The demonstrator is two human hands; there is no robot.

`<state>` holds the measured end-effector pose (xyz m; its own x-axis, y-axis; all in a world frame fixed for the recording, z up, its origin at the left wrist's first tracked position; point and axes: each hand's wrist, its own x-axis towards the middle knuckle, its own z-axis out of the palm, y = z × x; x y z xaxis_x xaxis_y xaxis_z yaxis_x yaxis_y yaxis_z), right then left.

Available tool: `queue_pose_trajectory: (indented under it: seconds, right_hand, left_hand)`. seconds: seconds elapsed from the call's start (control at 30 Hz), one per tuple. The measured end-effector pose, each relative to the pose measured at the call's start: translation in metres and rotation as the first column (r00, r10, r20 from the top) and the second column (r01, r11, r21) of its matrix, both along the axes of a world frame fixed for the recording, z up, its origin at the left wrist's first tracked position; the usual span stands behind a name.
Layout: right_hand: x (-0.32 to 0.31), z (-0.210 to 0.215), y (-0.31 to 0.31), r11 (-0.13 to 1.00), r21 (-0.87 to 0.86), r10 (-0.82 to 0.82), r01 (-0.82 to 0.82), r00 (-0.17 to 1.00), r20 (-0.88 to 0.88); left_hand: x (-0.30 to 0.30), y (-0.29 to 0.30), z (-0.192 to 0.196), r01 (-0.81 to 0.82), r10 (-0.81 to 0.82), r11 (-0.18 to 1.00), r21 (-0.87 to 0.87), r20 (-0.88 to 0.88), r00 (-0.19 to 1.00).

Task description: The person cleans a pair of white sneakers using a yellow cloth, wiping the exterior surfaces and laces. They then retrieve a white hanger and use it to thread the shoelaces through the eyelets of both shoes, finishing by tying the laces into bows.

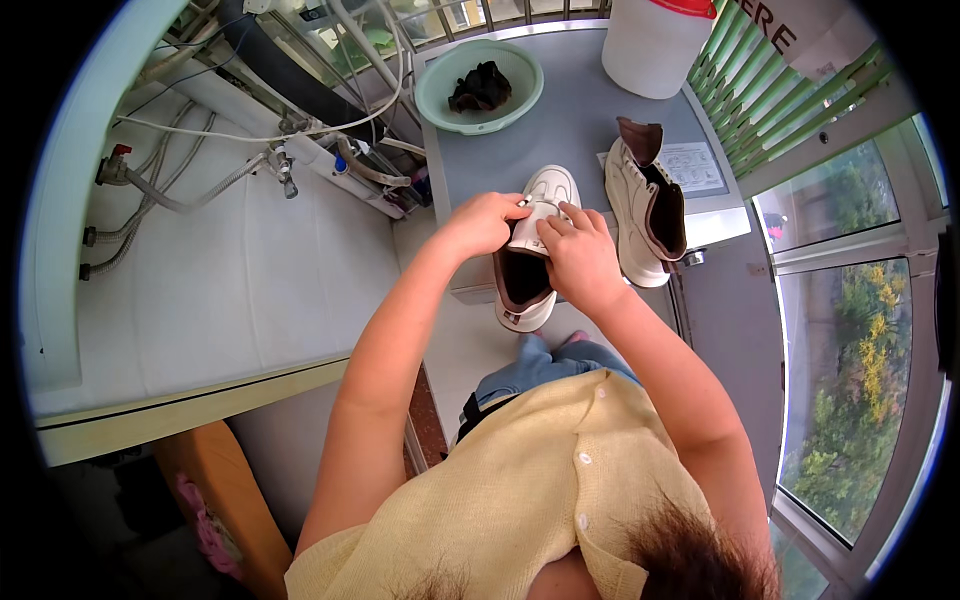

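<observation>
A white shoe [553, 184] with a dark brown lining lies in front of me, its toe pointing away and its heel at the front edge of the grey-topped surface. My left hand [484, 224] pinches the left edge of its upper, near the tongue. From the right side, my right hand [582, 254] grips the shoe, fingers bent over the tongue and the right edge of the opening. What lies under the fingertips is partly hidden. A matching white shoe [622, 206] stands to the right, its brown-backed tongue raised; no hand touches it.
A pale green basin [436, 108] with a crumpled dark cloth [482, 86] sits at the back left of the grey top [570, 100]. A white bucket [652, 48] with a red lid stands back right. Left are a white sink [230, 290], hoses and taps; right, windows [845, 370].
</observation>
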<state>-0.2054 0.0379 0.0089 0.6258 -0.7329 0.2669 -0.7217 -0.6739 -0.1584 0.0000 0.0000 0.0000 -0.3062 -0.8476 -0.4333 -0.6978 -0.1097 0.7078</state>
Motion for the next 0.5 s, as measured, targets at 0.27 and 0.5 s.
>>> queue_pose_trajectory:
  seconds: [0.27,0.5]
  right_hand:
    - [0.008,0.007,-0.007,0.997,0.028,0.075,-0.07,0.914,-0.398]
    - [-0.006,-0.005,-0.009,0.992,0.003,0.129,-0.129,0.983,-0.132]
  left_hand:
    - [-0.036,0.012,0.029,0.119,-0.025,0.964,-0.237,0.365,0.931]
    - [-0.027,0.023,0.012,0.007,0.083,0.922,-0.388,0.213,0.974]
